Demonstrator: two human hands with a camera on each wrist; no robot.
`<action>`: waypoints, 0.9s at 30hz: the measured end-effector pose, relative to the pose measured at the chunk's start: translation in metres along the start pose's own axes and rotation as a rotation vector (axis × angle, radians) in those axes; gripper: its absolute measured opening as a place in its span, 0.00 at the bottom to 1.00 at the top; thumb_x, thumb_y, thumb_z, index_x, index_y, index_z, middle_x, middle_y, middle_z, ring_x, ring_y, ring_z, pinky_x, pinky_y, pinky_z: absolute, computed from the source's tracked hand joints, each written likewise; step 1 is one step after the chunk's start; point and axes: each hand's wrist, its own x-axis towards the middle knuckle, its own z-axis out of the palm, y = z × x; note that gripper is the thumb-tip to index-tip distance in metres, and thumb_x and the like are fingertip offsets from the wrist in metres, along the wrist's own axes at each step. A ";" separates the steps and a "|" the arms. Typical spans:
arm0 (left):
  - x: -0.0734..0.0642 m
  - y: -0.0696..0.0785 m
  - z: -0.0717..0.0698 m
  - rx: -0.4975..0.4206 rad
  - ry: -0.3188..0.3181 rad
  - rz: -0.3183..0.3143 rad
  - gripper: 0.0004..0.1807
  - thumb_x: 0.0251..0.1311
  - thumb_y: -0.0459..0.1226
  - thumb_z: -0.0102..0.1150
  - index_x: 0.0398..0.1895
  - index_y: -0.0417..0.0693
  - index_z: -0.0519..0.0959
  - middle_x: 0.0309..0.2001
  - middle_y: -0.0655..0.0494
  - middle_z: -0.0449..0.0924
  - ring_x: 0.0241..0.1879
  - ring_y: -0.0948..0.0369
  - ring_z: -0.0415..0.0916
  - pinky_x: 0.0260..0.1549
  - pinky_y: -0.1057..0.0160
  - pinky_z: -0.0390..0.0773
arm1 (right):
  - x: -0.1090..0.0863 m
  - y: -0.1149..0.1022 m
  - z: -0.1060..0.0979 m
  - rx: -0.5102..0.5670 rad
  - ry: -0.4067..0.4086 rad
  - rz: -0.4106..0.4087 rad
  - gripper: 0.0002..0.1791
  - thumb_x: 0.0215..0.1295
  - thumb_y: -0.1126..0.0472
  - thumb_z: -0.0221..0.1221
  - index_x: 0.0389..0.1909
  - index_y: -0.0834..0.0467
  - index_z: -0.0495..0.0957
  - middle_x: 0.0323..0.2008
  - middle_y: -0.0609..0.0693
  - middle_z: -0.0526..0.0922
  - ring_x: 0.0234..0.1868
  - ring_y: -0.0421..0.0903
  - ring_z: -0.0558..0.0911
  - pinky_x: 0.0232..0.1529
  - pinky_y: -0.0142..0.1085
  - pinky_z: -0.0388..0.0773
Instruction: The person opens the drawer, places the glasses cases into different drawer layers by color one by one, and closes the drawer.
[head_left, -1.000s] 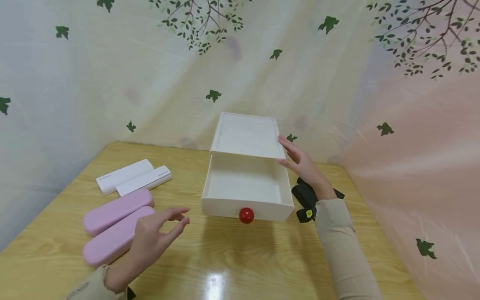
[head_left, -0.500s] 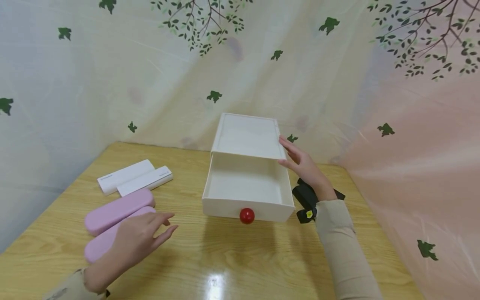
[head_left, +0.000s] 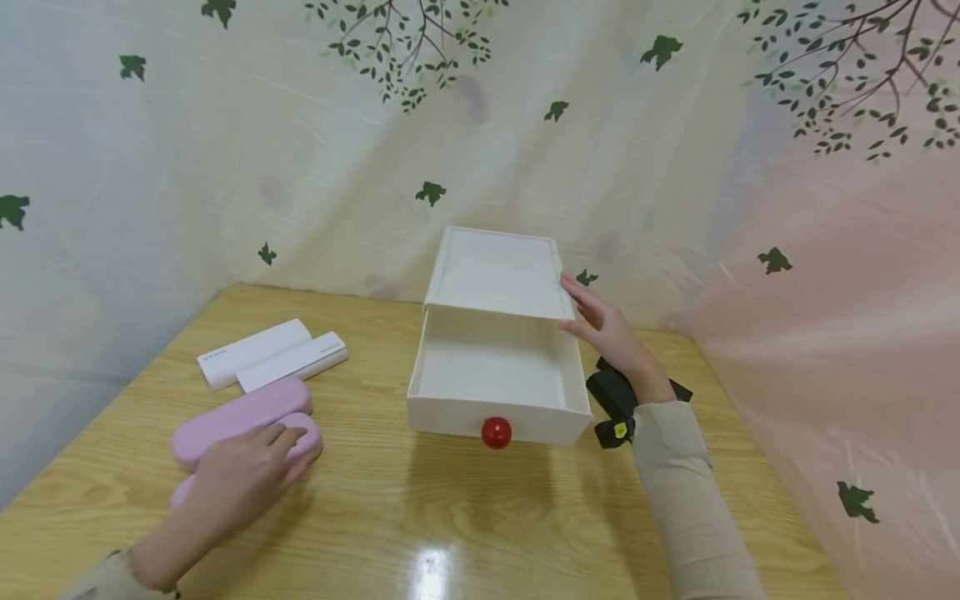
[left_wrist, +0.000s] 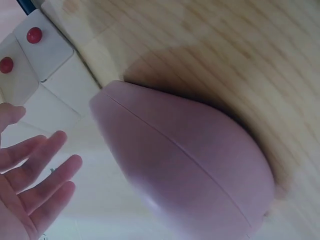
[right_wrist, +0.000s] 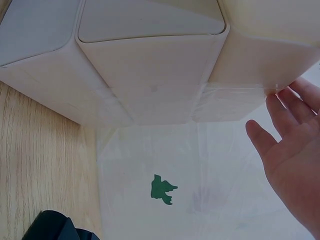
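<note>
1. The left hand (head_left: 243, 471) is over the near case (head_left: 306, 429), a pink one on the table (head_left: 360, 517); its fingers are spread and loosely bent, released rather than grasping. In the left wrist view, they show apart from the case.
2. The far case (head_left: 232, 421), also pink, lies alongside the near one, just beyond it.
3. Past the cases, two white boxes (head_left: 296, 362) lie side by side at a slant.
4. The right hand (head_left: 611, 333) is ungripped, its fingertips touching the side of the white cabinet (head_left: 502, 271) near the top.
5. The cabinet's top drawer (head_left: 442, 417) juts out toward the person, its red knob (head_left: 497, 432) in front.
6. A black object (head_left: 611, 396) sits right of the cabinet, partly behind the right wrist.
7. A leaf-patterned curtain (head_left: 337, 167) hangs behind the table.
</note>
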 end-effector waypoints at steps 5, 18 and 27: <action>-0.007 -0.003 -0.006 -0.004 -0.161 -0.099 0.29 0.72 0.54 0.35 0.29 0.41 0.77 0.24 0.50 0.75 0.23 0.52 0.75 0.09 0.56 0.66 | 0.000 0.000 0.000 0.002 0.001 0.002 0.36 0.70 0.61 0.55 0.76 0.53 0.52 0.78 0.48 0.45 0.79 0.47 0.44 0.77 0.53 0.43; -0.018 -0.013 -0.015 0.017 -0.456 -0.232 0.26 0.42 0.45 0.71 0.44 0.41 0.79 0.35 0.44 0.77 0.29 0.50 0.75 0.15 0.52 0.75 | -0.001 -0.001 0.001 0.008 -0.006 0.001 0.36 0.71 0.61 0.54 0.76 0.53 0.52 0.78 0.47 0.45 0.79 0.48 0.43 0.77 0.53 0.43; -0.028 -0.018 -0.018 0.012 -0.554 -0.306 0.24 0.44 0.47 0.71 0.43 0.47 0.76 0.32 0.47 0.75 0.27 0.48 0.74 0.14 0.50 0.73 | -0.001 -0.001 0.000 -0.002 -0.002 0.001 0.36 0.71 0.61 0.55 0.76 0.52 0.52 0.78 0.46 0.45 0.79 0.48 0.44 0.77 0.54 0.43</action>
